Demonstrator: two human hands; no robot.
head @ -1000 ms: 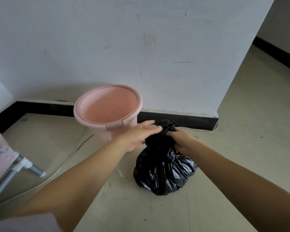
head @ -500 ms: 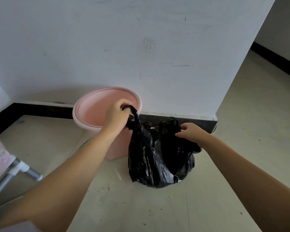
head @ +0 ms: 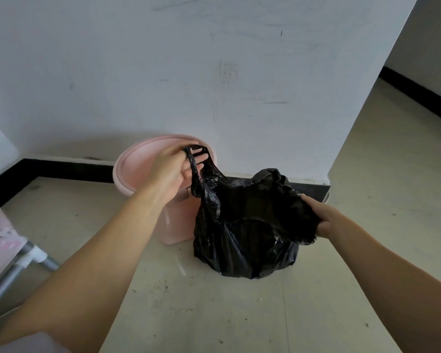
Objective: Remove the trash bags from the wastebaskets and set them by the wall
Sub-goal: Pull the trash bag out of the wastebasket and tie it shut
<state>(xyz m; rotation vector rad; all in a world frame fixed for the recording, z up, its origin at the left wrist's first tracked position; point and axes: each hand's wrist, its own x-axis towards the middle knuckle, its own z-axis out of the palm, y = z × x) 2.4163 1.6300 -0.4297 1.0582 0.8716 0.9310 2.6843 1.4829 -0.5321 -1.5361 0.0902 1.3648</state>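
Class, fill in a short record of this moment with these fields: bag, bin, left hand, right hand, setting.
bag: black trash bag, out of the bin, bottom on the floor
bin: pink wastebasket, no liner visible, against the wall
left hand: left hand holds a bag handle, raised over the bin
right hand: right hand grips the bag's opposite edge
setting: dusty floor, black baseboard

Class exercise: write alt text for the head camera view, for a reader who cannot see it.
Two bare hands hold a black trash bag open on the floor: left hand lifting a handle, right hand gripping the rim. A pink wastebasket stands behind, against the wall.
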